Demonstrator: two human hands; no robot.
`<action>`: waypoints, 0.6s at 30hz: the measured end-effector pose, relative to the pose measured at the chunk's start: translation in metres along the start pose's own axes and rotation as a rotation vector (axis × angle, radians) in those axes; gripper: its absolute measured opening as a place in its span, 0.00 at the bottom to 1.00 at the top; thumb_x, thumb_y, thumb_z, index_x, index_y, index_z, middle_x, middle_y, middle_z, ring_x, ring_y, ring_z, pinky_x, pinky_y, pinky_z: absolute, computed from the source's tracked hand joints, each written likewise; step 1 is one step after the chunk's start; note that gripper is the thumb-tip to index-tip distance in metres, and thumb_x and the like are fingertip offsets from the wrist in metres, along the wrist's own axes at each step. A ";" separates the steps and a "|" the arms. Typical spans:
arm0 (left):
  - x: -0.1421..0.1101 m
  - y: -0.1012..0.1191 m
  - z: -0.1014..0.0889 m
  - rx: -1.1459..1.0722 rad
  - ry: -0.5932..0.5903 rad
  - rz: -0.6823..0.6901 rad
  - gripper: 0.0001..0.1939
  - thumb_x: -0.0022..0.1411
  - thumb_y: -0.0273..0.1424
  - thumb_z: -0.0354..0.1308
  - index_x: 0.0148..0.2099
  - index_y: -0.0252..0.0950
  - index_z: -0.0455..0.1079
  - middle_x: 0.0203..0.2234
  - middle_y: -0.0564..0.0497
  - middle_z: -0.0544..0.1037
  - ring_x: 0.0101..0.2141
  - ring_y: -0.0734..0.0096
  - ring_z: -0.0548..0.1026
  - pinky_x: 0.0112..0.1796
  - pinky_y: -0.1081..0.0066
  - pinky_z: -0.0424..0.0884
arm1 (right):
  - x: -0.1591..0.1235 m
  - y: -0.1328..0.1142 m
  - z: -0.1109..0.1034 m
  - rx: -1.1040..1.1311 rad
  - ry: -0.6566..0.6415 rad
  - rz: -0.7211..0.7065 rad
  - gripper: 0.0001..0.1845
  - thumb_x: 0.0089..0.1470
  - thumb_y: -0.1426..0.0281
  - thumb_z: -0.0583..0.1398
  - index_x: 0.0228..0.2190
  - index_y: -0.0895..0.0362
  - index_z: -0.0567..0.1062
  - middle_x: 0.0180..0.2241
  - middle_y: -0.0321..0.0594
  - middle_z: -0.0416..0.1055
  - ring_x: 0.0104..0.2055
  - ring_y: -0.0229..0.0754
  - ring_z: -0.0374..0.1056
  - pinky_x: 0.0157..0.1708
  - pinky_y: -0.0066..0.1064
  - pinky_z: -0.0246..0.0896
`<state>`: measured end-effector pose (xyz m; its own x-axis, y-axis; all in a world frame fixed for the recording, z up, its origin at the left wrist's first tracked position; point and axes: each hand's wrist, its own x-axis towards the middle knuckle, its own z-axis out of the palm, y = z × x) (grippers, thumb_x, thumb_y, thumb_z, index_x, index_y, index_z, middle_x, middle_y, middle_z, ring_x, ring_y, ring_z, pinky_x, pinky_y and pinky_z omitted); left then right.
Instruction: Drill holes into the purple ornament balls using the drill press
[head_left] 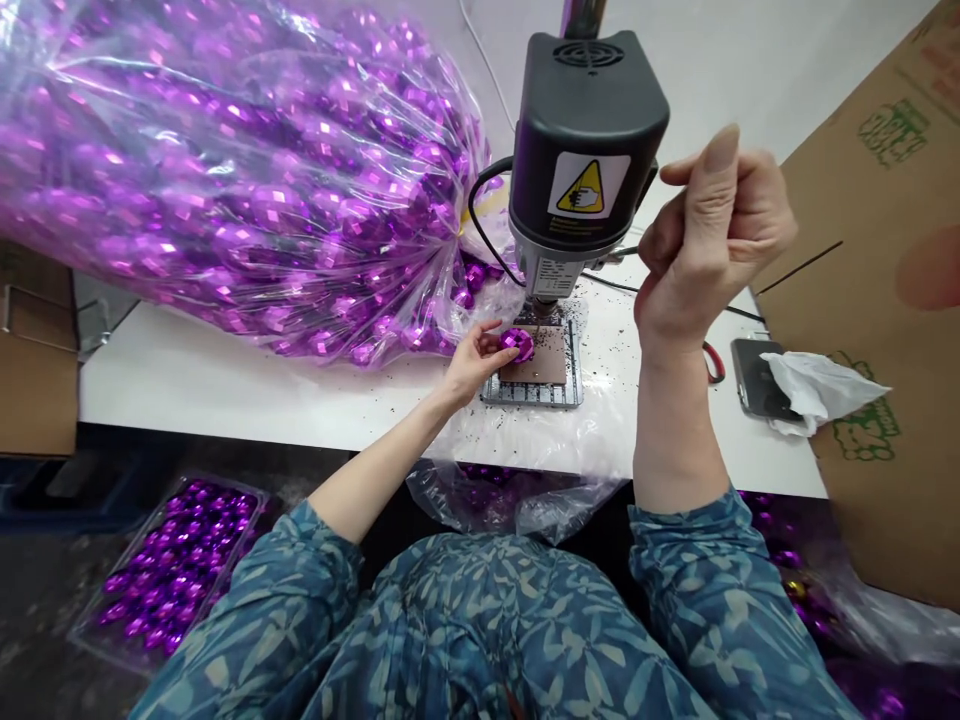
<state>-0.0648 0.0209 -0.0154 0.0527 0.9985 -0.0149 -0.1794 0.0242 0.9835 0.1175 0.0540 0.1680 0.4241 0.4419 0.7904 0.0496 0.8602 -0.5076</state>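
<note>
My left hand (472,357) pinches a purple faceted ball (518,343) and holds it on the brown plate (541,368) under the bit of a small bench drill (587,140). My right hand (711,235) is raised beside the drill head, its fingers curled closed around the thin feed lever, which is mostly hidden inside the fist.
A big clear bag of purple balls (225,170) lies on the white table (195,385) at the left. A tray of purple balls (176,565) sits on the floor. A phone with crumpled white tissue (814,390) lies at the right beside a cardboard box (885,330).
</note>
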 end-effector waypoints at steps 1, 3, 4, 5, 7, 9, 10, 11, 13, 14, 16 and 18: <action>0.003 -0.004 0.002 0.026 0.008 0.020 0.32 0.54 0.34 0.79 0.58 0.36 0.73 0.43 0.46 0.85 0.47 0.61 0.84 0.57 0.55 0.78 | 0.000 0.000 0.000 -0.014 -0.002 -0.002 0.33 0.54 0.39 0.62 0.24 0.57 0.71 0.14 0.25 0.50 0.13 0.24 0.45 0.15 0.27 0.36; 0.008 -0.009 0.005 0.077 0.010 0.058 0.30 0.54 0.32 0.78 0.56 0.34 0.73 0.47 0.44 0.84 0.49 0.60 0.83 0.58 0.54 0.78 | -0.001 -0.001 -0.001 -0.045 -0.004 0.000 0.34 0.54 0.37 0.60 0.24 0.56 0.70 0.14 0.25 0.49 0.13 0.25 0.44 0.15 0.28 0.36; 0.011 -0.011 0.006 0.113 0.010 0.082 0.28 0.54 0.31 0.78 0.55 0.34 0.73 0.48 0.42 0.84 0.49 0.60 0.83 0.58 0.54 0.78 | -0.002 -0.001 -0.001 -0.061 -0.004 0.001 0.34 0.54 0.37 0.60 0.24 0.56 0.69 0.14 0.26 0.49 0.13 0.25 0.43 0.15 0.29 0.36; 0.013 -0.012 0.007 0.156 0.012 0.107 0.27 0.54 0.30 0.78 0.54 0.33 0.73 0.48 0.42 0.84 0.48 0.59 0.83 0.57 0.54 0.78 | -0.002 -0.002 -0.001 -0.078 -0.005 0.004 0.34 0.55 0.36 0.59 0.24 0.55 0.69 0.14 0.26 0.48 0.14 0.26 0.43 0.16 0.30 0.37; 0.017 -0.014 0.009 0.255 0.019 0.162 0.27 0.55 0.29 0.77 0.55 0.33 0.74 0.47 0.42 0.84 0.47 0.58 0.83 0.54 0.54 0.79 | -0.003 -0.003 -0.001 -0.108 -0.015 0.010 0.33 0.56 0.36 0.58 0.24 0.55 0.69 0.15 0.26 0.49 0.14 0.27 0.43 0.17 0.31 0.38; 0.020 -0.016 0.010 0.351 0.016 0.216 0.27 0.55 0.28 0.76 0.55 0.34 0.74 0.47 0.42 0.83 0.46 0.58 0.83 0.52 0.55 0.80 | -0.004 -0.004 -0.001 -0.142 -0.022 0.007 0.33 0.58 0.37 0.57 0.25 0.54 0.69 0.15 0.27 0.49 0.15 0.27 0.43 0.18 0.31 0.39; 0.020 -0.017 0.010 0.391 0.009 0.243 0.26 0.55 0.27 0.76 0.56 0.34 0.74 0.47 0.43 0.83 0.46 0.58 0.83 0.51 0.55 0.80 | -0.004 -0.004 -0.001 -0.161 -0.023 0.006 0.33 0.58 0.37 0.56 0.26 0.54 0.69 0.15 0.27 0.48 0.15 0.27 0.43 0.19 0.31 0.39; 0.021 -0.019 0.010 0.429 -0.002 0.273 0.26 0.56 0.27 0.76 0.56 0.34 0.74 0.47 0.43 0.83 0.46 0.58 0.82 0.51 0.56 0.80 | -0.004 -0.005 0.000 -0.177 -0.023 0.006 0.33 0.58 0.36 0.55 0.26 0.54 0.69 0.15 0.28 0.48 0.15 0.28 0.42 0.19 0.31 0.40; 0.021 -0.021 0.011 0.497 -0.028 0.346 0.26 0.56 0.28 0.76 0.55 0.35 0.74 0.48 0.43 0.81 0.46 0.57 0.82 0.50 0.57 0.80 | -0.005 -0.006 0.000 -0.195 -0.023 0.008 0.34 0.58 0.36 0.54 0.26 0.53 0.69 0.15 0.28 0.48 0.16 0.28 0.42 0.20 0.31 0.40; 0.021 -0.023 0.011 0.524 -0.038 0.384 0.26 0.56 0.28 0.76 0.55 0.36 0.74 0.48 0.43 0.81 0.47 0.57 0.81 0.50 0.57 0.79 | -0.005 -0.006 0.000 -0.203 -0.025 0.012 0.34 0.58 0.35 0.53 0.26 0.53 0.69 0.15 0.28 0.48 0.16 0.28 0.42 0.20 0.31 0.40; 0.021 -0.026 0.013 0.545 -0.039 0.440 0.26 0.56 0.29 0.76 0.56 0.36 0.73 0.49 0.43 0.79 0.49 0.56 0.80 0.51 0.57 0.79 | -0.005 -0.006 0.000 -0.226 -0.029 0.017 0.34 0.58 0.35 0.52 0.26 0.54 0.69 0.16 0.29 0.50 0.16 0.28 0.42 0.20 0.31 0.40; 0.021 -0.030 0.015 0.528 -0.031 0.460 0.27 0.57 0.30 0.75 0.57 0.37 0.72 0.51 0.43 0.78 0.50 0.56 0.79 0.52 0.58 0.78 | -0.006 -0.006 -0.001 -0.258 -0.035 0.026 0.34 0.58 0.35 0.51 0.27 0.54 0.69 0.16 0.28 0.50 0.16 0.28 0.43 0.20 0.31 0.41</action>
<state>-0.0432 0.0405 -0.0421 0.1154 0.8995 0.4215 0.3102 -0.4358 0.8449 0.1154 0.0464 0.1660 0.3967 0.4758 0.7850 0.2696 0.7571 -0.5951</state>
